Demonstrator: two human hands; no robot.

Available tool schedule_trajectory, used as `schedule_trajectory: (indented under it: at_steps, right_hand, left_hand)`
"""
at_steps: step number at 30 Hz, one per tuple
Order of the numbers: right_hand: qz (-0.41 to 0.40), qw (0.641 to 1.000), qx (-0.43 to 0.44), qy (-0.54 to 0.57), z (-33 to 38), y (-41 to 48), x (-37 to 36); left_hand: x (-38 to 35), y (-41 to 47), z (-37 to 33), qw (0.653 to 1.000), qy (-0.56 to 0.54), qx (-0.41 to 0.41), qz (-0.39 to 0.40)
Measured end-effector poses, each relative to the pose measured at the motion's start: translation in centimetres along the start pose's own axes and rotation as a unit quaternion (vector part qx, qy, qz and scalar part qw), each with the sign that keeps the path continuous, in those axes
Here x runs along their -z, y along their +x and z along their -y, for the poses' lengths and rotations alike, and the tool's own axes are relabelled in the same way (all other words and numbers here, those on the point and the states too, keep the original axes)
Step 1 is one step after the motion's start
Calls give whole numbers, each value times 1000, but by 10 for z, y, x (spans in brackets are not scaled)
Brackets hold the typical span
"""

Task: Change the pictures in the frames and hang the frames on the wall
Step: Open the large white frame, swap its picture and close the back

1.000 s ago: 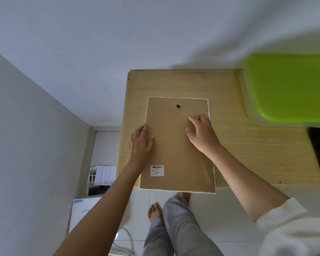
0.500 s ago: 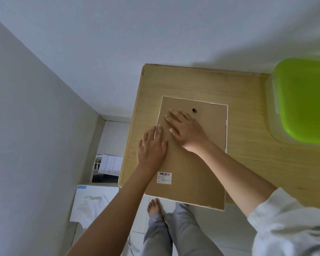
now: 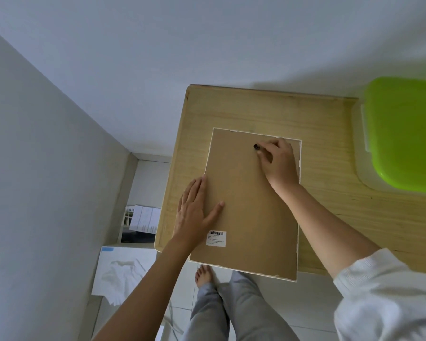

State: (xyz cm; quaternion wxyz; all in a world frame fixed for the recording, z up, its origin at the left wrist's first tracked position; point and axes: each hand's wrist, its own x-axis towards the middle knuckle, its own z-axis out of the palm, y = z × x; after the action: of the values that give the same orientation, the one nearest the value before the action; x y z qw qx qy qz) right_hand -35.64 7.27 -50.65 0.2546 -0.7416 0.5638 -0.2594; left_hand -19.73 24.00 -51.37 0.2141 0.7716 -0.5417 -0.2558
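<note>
- Loose white papers (image 3: 123, 274) and a printed leaflet (image 3: 142, 219) lie on the floor by the wall, left of the table.
- The person's left hand (image 3: 194, 212) rests flat on the left edge of the picture frame (image 3: 246, 212). Its fingers are straight and close together along the white rim, and the thumb is spread out onto the brown backing.
- The frame lies face down on the wooden table (image 3: 330, 217), brown back up, with its near end jutting over the table's edge above the person's legs.
- A white barcode sticker (image 3: 216, 238) sits on the backing, just beside the left wrist.
- Near the frame's far end, the right hand (image 3: 278, 161) is curled, fingertips pinching a small black hanger (image 3: 256, 146) set in the backing. The heel of the hand rests on the board.
- A box with a bright green lid (image 3: 403, 134) stands at the table's right end, well apart from the frame.
</note>
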Motion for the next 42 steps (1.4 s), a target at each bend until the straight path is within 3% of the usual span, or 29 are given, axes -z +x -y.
schedule_trajectory:
  at_steps: [5, 13, 23, 42]
  right_hand:
    - [-49, 995, -25, 82, 2, 0, -4]
    - [-84, 993, -21, 82, 8, -4, -14]
    - [-54, 992, -54, 103, 10, 2, -14]
    - [-34, 998, 5, 47, 5, 5, -15]
  left_hand:
    - [2, -3, -2, 1000, -17, 4, 14]
    - [-1, -4, 0, 1000, -25, 3, 2]
    - [-3, -4, 2, 1000, -20, 0, 8]
    - [-5, -5, 3, 1000, 6, 2, 9]
